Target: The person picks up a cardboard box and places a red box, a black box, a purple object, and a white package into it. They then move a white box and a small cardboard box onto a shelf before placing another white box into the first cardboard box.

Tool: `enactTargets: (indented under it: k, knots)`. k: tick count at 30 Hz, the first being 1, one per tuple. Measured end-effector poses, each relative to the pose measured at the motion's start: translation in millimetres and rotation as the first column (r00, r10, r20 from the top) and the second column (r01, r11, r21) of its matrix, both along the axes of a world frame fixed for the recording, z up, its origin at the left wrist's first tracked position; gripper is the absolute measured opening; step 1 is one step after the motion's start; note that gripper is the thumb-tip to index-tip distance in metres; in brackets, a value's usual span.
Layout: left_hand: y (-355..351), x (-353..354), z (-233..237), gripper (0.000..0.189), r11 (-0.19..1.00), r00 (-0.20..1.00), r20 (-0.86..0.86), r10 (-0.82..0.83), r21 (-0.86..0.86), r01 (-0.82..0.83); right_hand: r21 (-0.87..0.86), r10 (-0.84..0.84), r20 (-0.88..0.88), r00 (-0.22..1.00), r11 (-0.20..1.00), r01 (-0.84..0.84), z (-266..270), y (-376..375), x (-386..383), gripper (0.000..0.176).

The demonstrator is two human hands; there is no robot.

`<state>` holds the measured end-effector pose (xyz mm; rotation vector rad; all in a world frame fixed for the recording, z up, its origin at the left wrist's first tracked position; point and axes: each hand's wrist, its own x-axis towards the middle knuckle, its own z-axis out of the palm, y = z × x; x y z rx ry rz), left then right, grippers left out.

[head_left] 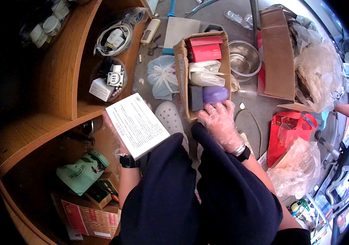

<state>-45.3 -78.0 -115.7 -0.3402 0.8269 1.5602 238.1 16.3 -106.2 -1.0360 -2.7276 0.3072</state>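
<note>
My left hand (pixel 113 130) holds a flat white box (pixel 136 124) with printed text, lifted in front of the wooden shelf. Most of that hand is hidden behind the box. My right hand (pixel 220 122), in a clear plastic glove, reaches into an open cardboard box (pixel 181 65) on the floor. Its fingers rest at a purple oval case (pixel 215 94), with a dark block (pixel 195 98) just left of it. Further back in the box lie a white bagged item (pixel 204 75) and red boxes (pixel 205 50).
A curved wooden shelf (pixel 56 122) at the left holds cables, plugs, a green pouch (pixel 82 171) and boxes. On the floor are a knotted plastic bag (pixel 163 76), a steel bowl (pixel 244 59), a large carton (pixel 278 53), a red bag (pixel 291 130) and clear plastic wrap (pixel 299 171).
</note>
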Motion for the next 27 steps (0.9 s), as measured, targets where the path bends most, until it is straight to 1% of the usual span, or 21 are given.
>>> enactTargets:
  k: [5, 8, 10, 13, 15, 16, 17, 19, 20, 21, 22, 23, 24, 25, 26, 27]
  knots:
    - [-0.9, 3.1, 1.5, 0.111, 0.999, 1.0, 0.013, 0.003, 0.033, -0.003, -0.005, 0.002, 0.009, 1.0, 1.0, -0.002, 0.5, 0.8, 0.9, 0.012]
    - [-0.6, 3.6, 4.0, 0.111, 0.999, 1.0, 0.014, 0.004, 0.038, -0.004, -0.052, 0.013, 0.053, 0.999, 0.999, -0.01, 0.2, 0.7, 1.7, 0.013]
    - [-1.0, 2.3, 2.9, 0.113, 0.999, 1.0, -0.002, -0.002, 0.034, 0.002, -0.012, 0.007, -0.014, 1.0, 1.0, -0.007, -0.9, 0.8, 1.2, 0.011]
    - [-2.7, 1.6, -1.5, 0.113, 0.999, 1.0, 0.03, -0.006, 0.043, 0.005, 0.008, 0.003, -0.041, 0.999, 1.0, -0.003, -2.5, 0.2, 0.7, 0.011]
    - [-2.1, 5.5, 3.4, 0.113, 0.999, 0.999, -0.012, -0.042, 0.0, 0.042, 0.008, 0.004, -0.023, 1.0, 1.0, -0.004, -0.8, 0.2, 0.7, 0.012]
    - [-5.9, 2.9, -0.7, 0.104, 0.996, 0.998, -0.017, -0.06, 0.072, 0.061, 0.01, 0.004, -0.004, 1.0, 1.0, -0.004, -0.2, 0.2, 1.0, 0.012]
    - [-9.5, -2.2, -11.8, 0.104, 0.995, 0.998, -0.02, -0.06, 0.073, 0.061, 0.011, 0.004, -0.006, 1.0, 1.0, -0.004, -1.1, 0.1, 1.3, 0.012]
    - [-13.7, -12.2, -32.5, 0.103, 1.0, 0.996, -0.087, -0.01, 0.011, 0.011, -0.027, 0.01, 0.021, 1.0, 1.0, -0.009, -3.3, 0.0, 2.4, 0.014]
    - [-2.8, 4.9, -11.5, 0.099, 0.999, 0.995, -0.093, 0.047, 0.017, -0.046, -0.025, 0.009, 0.017, 1.0, 1.0, -0.008, -3.0, -0.3, 3.3, 0.014]
    - [3.2, 10.6, -6.3, 0.099, 0.999, 0.994, -0.102, 0.045, 0.02, -0.043, -0.037, 0.011, 0.039, 0.999, 0.999, -0.009, -2.6, -0.7, 3.4, 0.015]
    - [9.1, 11.4, -2.0, 0.096, 1.0, 0.991, -0.133, 0.001, -0.006, -0.002, -0.047, 0.011, 0.057, 0.998, 0.999, -0.009, -2.3, -1.4, 3.0, 0.016]
    - [15.1, 8.8, 1.9, 0.094, 0.999, 0.985, -0.17, -0.042, -0.031, 0.037, -0.04, 0.006, 0.037, 0.999, 0.999, -0.005, -1.9, -2.2, 3.8, 0.016]
    - [14.9, 2.3, -9.0, 0.075, 0.996, 0.989, -0.138, -0.051, 0.061, 0.06, -0.052, 0.014, 0.073, 0.997, 0.999, -0.01, -2.0, -2.9, 5.8, 0.017]
    - [25.2, 15.5, 13.8, 0.066, 0.988, 0.944, -0.329, -0.035, 0.134, 0.083, -0.06, 0.025, 0.1, 0.995, 0.998, -0.019, -3.9, -2.7, 6.5, 0.018]
    - [26.0, 16.8, 9.8, 0.06, 0.993, 0.879, -0.474, -0.056, 0.065, 0.098, -0.025, 0.02, 0.068, 0.997, 1.0, -0.018, -7.2, -3.4, 7.9, 0.019]
    - [19.5, 16.5, 3.3, 0.06, 0.999, 0.949, -0.315, 0.006, 0.033, 0.005, 0.01, 0.019, 0.032, 0.999, 1.0, -0.019, -11.7, -4.4, 8.9, 0.019]
